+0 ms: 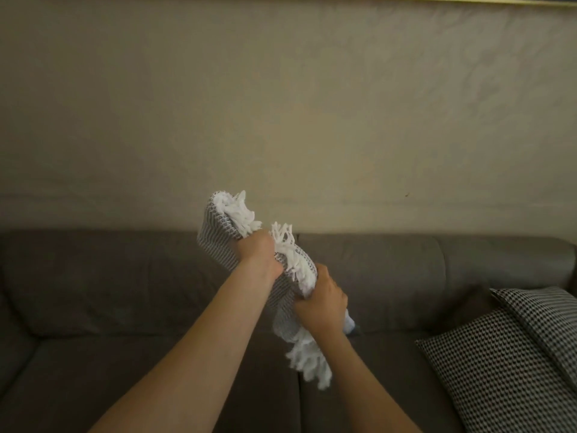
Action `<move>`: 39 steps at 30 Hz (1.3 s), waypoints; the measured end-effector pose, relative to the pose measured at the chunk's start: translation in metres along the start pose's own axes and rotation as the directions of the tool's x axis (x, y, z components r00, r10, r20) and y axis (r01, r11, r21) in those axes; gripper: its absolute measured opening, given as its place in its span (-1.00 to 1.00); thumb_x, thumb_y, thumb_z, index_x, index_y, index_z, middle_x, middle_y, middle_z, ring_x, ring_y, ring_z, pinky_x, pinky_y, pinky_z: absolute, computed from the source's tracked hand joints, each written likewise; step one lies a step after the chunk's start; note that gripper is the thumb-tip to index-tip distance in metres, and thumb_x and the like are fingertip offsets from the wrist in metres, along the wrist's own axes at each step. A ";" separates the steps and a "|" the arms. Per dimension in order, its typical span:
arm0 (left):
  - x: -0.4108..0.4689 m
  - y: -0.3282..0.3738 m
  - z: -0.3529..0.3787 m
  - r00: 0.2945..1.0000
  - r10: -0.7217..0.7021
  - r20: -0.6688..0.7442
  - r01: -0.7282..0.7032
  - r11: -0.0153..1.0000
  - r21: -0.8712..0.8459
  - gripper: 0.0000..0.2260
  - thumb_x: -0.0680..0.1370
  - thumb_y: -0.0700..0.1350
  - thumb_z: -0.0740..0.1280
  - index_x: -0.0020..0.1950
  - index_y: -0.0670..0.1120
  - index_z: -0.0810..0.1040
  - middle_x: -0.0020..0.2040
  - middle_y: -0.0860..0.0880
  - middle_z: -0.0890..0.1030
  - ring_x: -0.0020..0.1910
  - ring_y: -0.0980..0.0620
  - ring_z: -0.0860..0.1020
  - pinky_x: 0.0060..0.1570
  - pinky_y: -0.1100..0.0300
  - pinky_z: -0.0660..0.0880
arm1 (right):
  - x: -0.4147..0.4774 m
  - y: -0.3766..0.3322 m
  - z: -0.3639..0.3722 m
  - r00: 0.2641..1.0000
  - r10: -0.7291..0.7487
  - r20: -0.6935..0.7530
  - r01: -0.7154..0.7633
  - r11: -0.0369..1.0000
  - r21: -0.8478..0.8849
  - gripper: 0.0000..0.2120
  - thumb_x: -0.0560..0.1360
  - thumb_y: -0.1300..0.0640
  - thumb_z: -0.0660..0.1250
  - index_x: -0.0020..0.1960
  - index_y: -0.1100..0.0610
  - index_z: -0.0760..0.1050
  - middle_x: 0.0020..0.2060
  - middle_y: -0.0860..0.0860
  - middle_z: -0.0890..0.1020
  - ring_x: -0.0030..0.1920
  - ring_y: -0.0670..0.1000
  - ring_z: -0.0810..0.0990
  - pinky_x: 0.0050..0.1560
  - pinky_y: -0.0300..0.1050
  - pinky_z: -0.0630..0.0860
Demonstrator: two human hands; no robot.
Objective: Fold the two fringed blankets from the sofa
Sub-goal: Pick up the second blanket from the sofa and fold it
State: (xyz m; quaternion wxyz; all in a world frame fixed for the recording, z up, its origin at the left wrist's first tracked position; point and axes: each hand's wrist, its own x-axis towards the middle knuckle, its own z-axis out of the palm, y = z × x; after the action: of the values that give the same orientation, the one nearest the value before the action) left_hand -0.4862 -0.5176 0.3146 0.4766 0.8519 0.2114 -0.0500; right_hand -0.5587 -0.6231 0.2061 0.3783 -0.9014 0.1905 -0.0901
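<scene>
Both bare forearms are stretching forward and upward, coming in from seven and five o'clock and converging. The left hand [260,256] is sitting higher, at about eleven o'clock of the right hand [323,303], with only a small gap between them. Each hand is curling its fingers [340,300] round the bunched blanket [215,235].

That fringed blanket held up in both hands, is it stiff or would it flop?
Probably floppy: the blanket bends between the left hand and right hand, and its fringe dangles below. Likely light, as it is held up high. The woven texture probably resists slipping.
</scene>
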 end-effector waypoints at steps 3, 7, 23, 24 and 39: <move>0.020 -0.005 -0.002 0.993 -0.114 0.011 0.114 0.982 -0.150 -0.53 0.69 -0.07 0.28 0.59 -0.16 0.35 0.48 -0.10 0.49 0.34 -0.04 0.56 0.45 0.02 0.50 | 0.013 0.011 -0.012 0.983 -0.027 0.180 0.053 0.988 -0.143 -0.60 0.28 0.03 0.32 0.11 0.01 0.45 -0.11 -0.04 0.57 0.07 0.21 0.64 0.10 0.07 0.55; 0.035 -0.017 -0.004 0.990 -0.116 -0.082 0.098 0.976 -0.194 -0.55 0.68 -0.15 0.31 0.57 -0.17 0.35 0.47 -0.12 0.49 0.44 -0.19 0.50 0.44 -0.09 0.49 | 0.040 0.023 -0.027 0.914 -0.112 0.389 0.197 0.963 -0.185 -0.67 0.25 0.08 0.28 0.00 0.10 0.56 -0.11 0.03 0.68 -0.06 0.15 0.68 -0.07 0.12 0.68; 0.043 -0.090 0.011 0.428 0.263 0.865 -0.692 0.710 0.127 0.25 0.28 -0.02 0.67 0.75 0.15 -0.09 0.73 0.09 0.08 0.69 0.01 0.12 0.66 -0.03 0.16 | 0.052 -0.025 -0.062 0.707 -0.299 0.641 0.459 0.883 -0.094 -0.67 0.38 0.29 0.27 -0.45 0.01 0.27 -0.49 -0.08 0.41 -0.45 -0.14 0.42 -0.32 -0.18 0.30; 0.039 -0.093 0.015 0.441 0.285 0.851 -0.724 0.673 0.150 0.35 0.23 0.10 0.71 0.73 0.18 -0.18 0.74 0.15 -0.03 0.72 0.04 -0.04 0.69 -0.10 -0.05 | 0.051 -0.028 -0.067 0.699 -0.276 0.660 0.445 0.890 -0.099 -0.70 0.38 0.28 0.26 -0.46 0.03 0.30 -0.53 -0.07 0.44 -0.48 -0.14 0.44 -0.37 -0.21 0.31; 0.022 -0.084 0.025 0.558 0.554 0.618 -0.706 0.708 0.003 -0.90 0.37 0.04 0.47 -0.22 0.06 0.60 -0.27 0.03 0.69 -0.27 0.04 0.68 -0.28 0.00 0.56 | 0.064 0.011 -0.080 0.910 -0.259 0.324 0.268 0.963 0.020 -0.71 0.32 0.01 0.59 0.03 -0.04 0.71 -0.12 -0.16 0.73 -0.08 -0.19 0.69 -0.13 -0.28 0.61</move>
State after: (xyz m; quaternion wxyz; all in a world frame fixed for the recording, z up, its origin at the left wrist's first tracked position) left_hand -0.4976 -0.4931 0.2281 0.3907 0.8654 -0.2727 -0.1551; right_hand -0.5282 -0.7080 0.2546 0.3775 -0.9260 0.0038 0.0110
